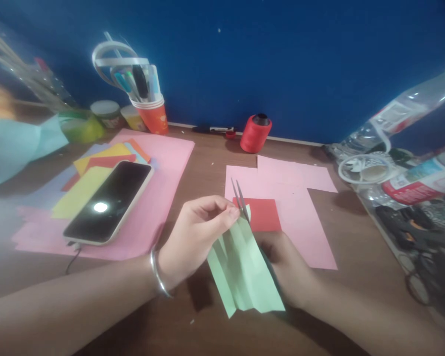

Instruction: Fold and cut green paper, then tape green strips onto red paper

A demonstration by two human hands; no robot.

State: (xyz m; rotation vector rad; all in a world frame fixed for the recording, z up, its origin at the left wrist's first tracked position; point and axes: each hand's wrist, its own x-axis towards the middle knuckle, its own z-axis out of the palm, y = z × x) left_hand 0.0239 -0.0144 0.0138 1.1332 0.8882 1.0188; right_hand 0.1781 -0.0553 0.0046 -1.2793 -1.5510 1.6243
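Between the thumb and fingers of my left hand (203, 230) is the far end of a creased light green sheet of paper (248, 272), which hangs toward me in folds. Scissors (242, 200) have their two blades slightly apart at that pinched end. My right hand (282, 262) is closed beneath the paper, around the scissors; their handles and most of its fingers are hidden. Below the blades, a red square of paper (266, 215) lies on pink paper (311, 232).
At left, a phone (109, 202) with a cable lies on coloured sheets. Behind stand a red cup of pens (154, 116) and a red thread spool (256, 133), near a blue wall (282, 59). Plastic bottles (426, 178) and dark clutter line the right edge.
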